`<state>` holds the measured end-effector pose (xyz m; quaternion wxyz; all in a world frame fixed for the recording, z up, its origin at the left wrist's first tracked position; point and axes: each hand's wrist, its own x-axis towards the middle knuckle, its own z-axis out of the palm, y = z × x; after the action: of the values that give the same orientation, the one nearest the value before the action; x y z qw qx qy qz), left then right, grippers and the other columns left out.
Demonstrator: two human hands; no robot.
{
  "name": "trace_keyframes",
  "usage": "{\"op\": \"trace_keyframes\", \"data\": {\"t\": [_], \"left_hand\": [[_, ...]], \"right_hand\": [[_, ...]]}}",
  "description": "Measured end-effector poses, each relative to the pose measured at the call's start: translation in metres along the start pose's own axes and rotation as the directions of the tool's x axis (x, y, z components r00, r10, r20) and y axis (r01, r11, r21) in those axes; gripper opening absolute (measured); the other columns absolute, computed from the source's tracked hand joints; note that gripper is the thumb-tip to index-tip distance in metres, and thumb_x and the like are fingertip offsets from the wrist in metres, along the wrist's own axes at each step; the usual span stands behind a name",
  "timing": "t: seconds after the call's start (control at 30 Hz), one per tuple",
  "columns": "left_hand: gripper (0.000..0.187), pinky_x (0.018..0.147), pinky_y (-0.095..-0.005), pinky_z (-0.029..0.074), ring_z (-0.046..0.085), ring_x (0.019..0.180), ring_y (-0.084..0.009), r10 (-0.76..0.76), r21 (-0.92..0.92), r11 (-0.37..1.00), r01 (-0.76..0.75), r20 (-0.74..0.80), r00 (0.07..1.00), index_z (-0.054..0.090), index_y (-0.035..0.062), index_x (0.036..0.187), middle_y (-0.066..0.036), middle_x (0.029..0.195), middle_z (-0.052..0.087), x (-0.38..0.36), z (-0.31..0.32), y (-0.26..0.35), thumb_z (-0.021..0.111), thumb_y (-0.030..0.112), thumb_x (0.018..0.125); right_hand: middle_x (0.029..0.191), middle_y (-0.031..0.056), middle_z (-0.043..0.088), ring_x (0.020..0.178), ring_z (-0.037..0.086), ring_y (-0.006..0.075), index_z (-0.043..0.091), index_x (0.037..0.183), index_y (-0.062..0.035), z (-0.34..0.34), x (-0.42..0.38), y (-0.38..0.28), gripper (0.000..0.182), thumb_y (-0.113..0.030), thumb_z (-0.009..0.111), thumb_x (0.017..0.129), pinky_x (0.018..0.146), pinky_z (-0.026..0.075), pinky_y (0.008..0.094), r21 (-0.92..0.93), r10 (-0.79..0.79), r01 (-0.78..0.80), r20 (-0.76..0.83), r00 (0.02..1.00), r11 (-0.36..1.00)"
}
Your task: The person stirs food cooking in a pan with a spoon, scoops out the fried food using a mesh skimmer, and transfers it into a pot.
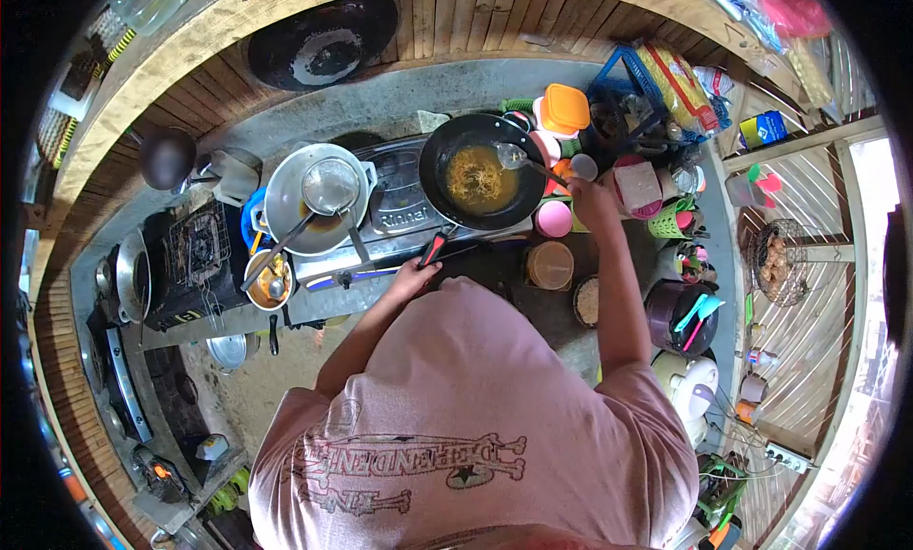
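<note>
Both arms reached forward from the shoulders, the left one bent at the elbow, the right one stretched out longer and nearly straight. The left hand (411,276) was curled shut in a grip, knuckles up. The right hand (590,200) was also closed in a grip, wrist slightly cocked inward.

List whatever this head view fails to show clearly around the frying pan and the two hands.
- Left hand fingers: tucked at the frying pan handle, grip unclear.
- Right hand: grip on the ladle too small to judge.
- Pan contents: blurred yellowish food, not identifiable.
- Silver pot contents: covered by a strainer.
</note>
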<state>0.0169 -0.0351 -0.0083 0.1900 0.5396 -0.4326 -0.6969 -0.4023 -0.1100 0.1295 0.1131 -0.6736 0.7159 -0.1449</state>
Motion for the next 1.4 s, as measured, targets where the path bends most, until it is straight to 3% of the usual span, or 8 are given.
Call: {"op": "trace_keyframes", "data": {"t": [0.07, 0.2, 0.27, 0.53, 1.0, 1.07, 1.17, 1.4], "left_hand": [[0.03, 0.047, -0.0248, 0.028, 0.041, 0.052, -0.0058, -0.007, -0.05, 0.999, 0.007, 0.001, 1.0, 0.057, 0.0165, 0.08, 0.007, 0.062, 0.046, 0.002, 0.0, -0.002, 0.07, 0.042, 0.091], [0.028, 0.048, -0.0243, 0.028, 0.04, 0.052, -0.0054, 0.01, -0.035, 0.999, -0.01, 0.015, 1.0, 0.057, 0.0168, 0.079, 0.008, 0.062, 0.046, 0.005, 0.0, -0.005, 0.069, 0.039, 0.092], [0.028, 0.048, -0.0242, 0.028, 0.04, 0.052, -0.0053, 0.025, -0.022, 0.999, -0.025, 0.007, 1.0, 0.057, 0.0168, 0.078, 0.008, 0.062, 0.046, 0.007, -0.001, -0.009, 0.069, 0.038, 0.092], [0.027, 0.05, -0.0256, 0.031, 0.042, 0.055, -0.0062, -0.022, -0.029, 0.999, 0.022, 0.022, 1.0, 0.063, 0.014, 0.088, 0.008, 0.064, 0.049, -0.003, -0.003, 0.005, 0.07, 0.04, 0.091], [0.031, 0.05, -0.0251, 0.03, 0.042, 0.054, -0.0067, 0.001, -0.009, 1.0, -0.001, 0.031, 1.0, 0.055, 0.0163, 0.078, 0.007, 0.062, 0.047, 0.009, -0.005, -0.008, 0.069, 0.04, 0.092], [0.031, 0.049, -0.0249, 0.03, 0.041, 0.054, -0.0064, 0.002, -0.048, 0.999, 0.0, 0.041, 0.999, 0.053, 0.0167, 0.076, 0.007, 0.061, 0.046, 0.012, -0.006, -0.013, 0.069, 0.039, 0.092], [0.033, 0.044, -0.0252, 0.028, 0.04, 0.048, -0.0059, 0.032, -0.079, 0.996, -0.029, 0.041, 0.999, 0.052, 0.0152, 0.081, 0.007, 0.059, 0.046, 0.011, -0.006, -0.013, 0.073, 0.039, 0.089], [0.031, 0.043, -0.0245, 0.026, 0.038, 0.047, -0.0052, 0.001, -0.052, 0.999, 0.0, 0.031, 1.0, 0.051, 0.0167, 0.08, 0.008, 0.058, 0.044, -0.011, 0.0, 0.018, 0.071, 0.038, 0.091]], "right_hand": [[0.079, 0.02, 0.07, 0.071, 0.071, 0.036, 0.07, 0.098, -0.0075, -0.004, 0.027, 0.017, 0.017, -0.014, 0.057, 0.089, 0.061, 0.057, 0.044, -0.459, -0.308, 0.338, 0.143, 0.941, 0.821], [0.064, 0.0133, 0.064, 0.054, 0.064, 0.0257, 0.066, 0.086, -0.0043, -0.006, 0.069, 0.023, 0.02, -0.02, 0.057, 0.093, 0.047, 0.046, 0.0414, -0.287, -0.313, 0.387, 0.271, 0.91, 0.876], [0.055, 0.003, 0.051, 0.041, 0.049, 0.017, 0.069, 0.091, -0.0085, 0.003, 0.078, 0.015, 0.021, -0.022, 0.053, 0.097, 0.037, 0.034, 0.0337, 0.27, 0.216, -0.409, 0.537, 0.815, 0.872], [0.06, -0.005, 0.045, 0.042, 0.033, 0.0047, 0.064, 0.117, -0.01, 0.038, 0.045, -0.025, 0.025, -0.027, 0.054, 0.101, 0.038, 0.022, 0.0212, 0.591, 0.175, -0.771, 0.754, 0.633, 0.239], [0.058, -0.0001, 0.05, 0.044, 0.047, 0.0099, 0.069, 0.111, -0.0041, 0.002, -0.012, -0.023, 0.025, -0.023, 0.059, 0.097, 0.041, 0.032, 0.0271, 0.77, 0.185, -0.533, 0.501, 0.846, 0.352], [0.069, 0.0076, 0.066, 0.061, 0.065, 0.0219, 0.069, 0.113, -0.0037, 0.027, -0.014, 0.002, 0.025, -0.02, 0.057, 0.098, 0.056, 0.048, 0.0345, 0.519, -0.192, 0.153, 0.023, 0.981, 0.841], [0.088, 0.0152, 0.072, 0.084, 0.071, 0.0338, 0.069, 0.118, -0.0074, -0.01, -0.029, -0.043, 0.027, -0.02, 0.058, 0.097, 0.074, 0.053, 0.0413, 0.393, 0.036, -0.057, 0.06, 0.998, 0.918], [0.096, 0.0236, 0.07, 0.089, 0.071, 0.0348, 0.068, 0.119, -0.0088, 0.0, -0.031, -0.018, 0.025, -0.016, 0.058, 0.097, 0.075, 0.053, 0.0398, 0.313, 0.03, -0.015, -0.042, 0.999, 0.95]]}}
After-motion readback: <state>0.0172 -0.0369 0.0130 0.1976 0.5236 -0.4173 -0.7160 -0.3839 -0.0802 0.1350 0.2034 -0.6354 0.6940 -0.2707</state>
